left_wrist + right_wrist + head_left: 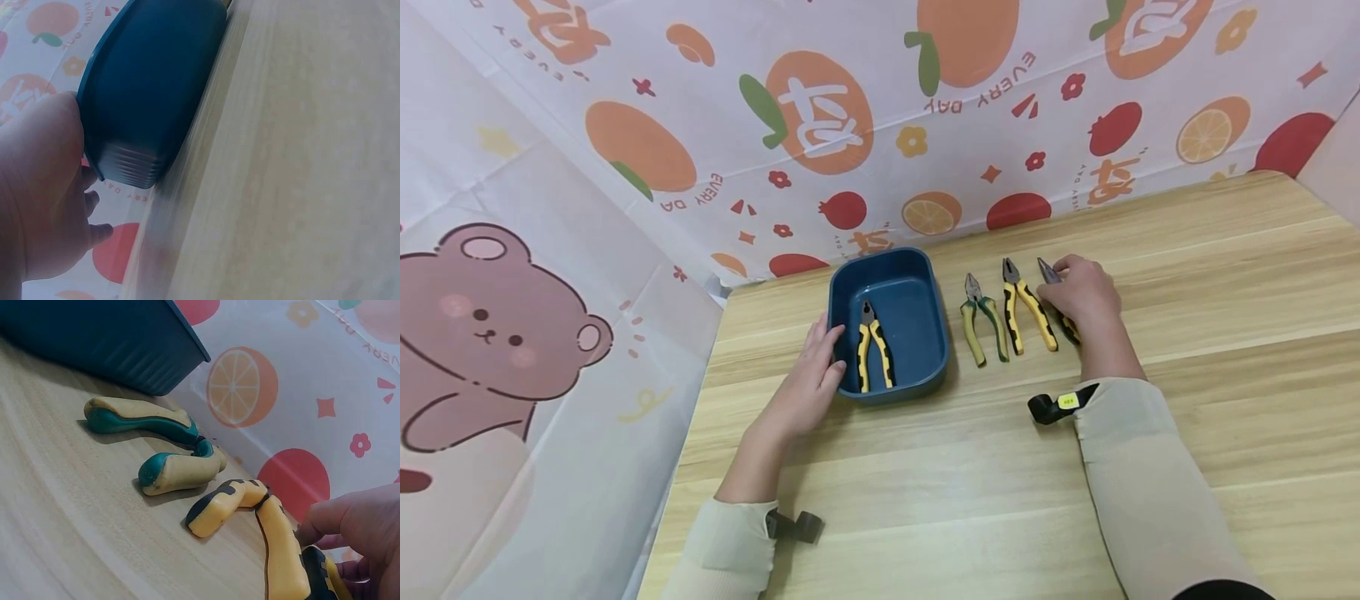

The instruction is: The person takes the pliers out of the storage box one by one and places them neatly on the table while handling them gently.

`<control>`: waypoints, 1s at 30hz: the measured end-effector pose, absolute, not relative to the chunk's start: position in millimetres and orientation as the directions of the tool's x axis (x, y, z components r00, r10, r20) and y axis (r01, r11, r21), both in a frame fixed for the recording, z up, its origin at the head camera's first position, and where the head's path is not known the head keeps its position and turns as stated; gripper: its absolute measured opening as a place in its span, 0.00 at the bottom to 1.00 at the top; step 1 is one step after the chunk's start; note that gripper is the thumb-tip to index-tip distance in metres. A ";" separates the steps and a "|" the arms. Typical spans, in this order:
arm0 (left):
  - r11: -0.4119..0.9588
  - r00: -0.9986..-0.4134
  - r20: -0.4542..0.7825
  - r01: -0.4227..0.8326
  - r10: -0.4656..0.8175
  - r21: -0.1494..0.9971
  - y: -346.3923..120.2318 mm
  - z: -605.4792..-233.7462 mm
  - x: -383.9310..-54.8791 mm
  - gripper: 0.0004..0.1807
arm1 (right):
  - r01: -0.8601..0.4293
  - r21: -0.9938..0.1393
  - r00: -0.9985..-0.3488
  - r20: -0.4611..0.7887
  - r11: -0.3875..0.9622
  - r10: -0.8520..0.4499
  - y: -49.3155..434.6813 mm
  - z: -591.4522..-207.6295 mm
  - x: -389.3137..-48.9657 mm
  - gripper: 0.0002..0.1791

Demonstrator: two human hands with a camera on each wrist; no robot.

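In the head view, my left hand rests at the left side of a blue plastic bin, fingers relaxed and fingertips right at the rim. Yellow-and-black pliers lie inside the bin with handles spread. My right hand grips black-and-yellow pliers with a tapered nose, thumb on their left side; the palm hides much of them. Just left of it lie yellow-and-black combination pliers, then green-handled pliers, both with handles toward me. The right wrist view shows my fingers around a black-and-yellow handle.
The wooden table carries the bin near its back edge, with the row of pliers to the bin's right. A fruit-print cloth hangs behind the table, and a bear-print cloth hangs on the left.
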State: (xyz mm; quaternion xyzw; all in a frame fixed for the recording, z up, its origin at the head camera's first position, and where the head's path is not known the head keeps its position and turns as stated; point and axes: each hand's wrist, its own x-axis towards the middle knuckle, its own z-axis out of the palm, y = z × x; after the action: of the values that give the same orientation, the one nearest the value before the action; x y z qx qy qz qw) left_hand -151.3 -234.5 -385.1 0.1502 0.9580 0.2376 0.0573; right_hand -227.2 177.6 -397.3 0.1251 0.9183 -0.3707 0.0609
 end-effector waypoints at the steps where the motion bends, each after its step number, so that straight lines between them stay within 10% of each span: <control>1: 0.841 -0.948 -0.038 0.263 0.317 0.472 -234.6 -384.9 -151.5 0.31 | 0.279 -0.665 -0.960 -0.205 0.693 0.189 177.0 -396.4 -226.9 0.29; 30: 0.847 -0.946 -0.032 0.274 0.323 0.456 -235.2 -385.9 -153.1 0.31 | -0.046 -0.748 -0.999 0.044 0.663 -0.020 125.9 -374.0 -228.6 0.28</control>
State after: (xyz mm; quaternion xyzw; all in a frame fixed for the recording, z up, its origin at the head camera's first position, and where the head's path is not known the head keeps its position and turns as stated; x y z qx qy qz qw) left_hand -153.1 -235.2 -385.9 0.1556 0.9594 0.2291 0.0539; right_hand -228.6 125.9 -374.0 -0.0179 0.9116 -0.4103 -0.0158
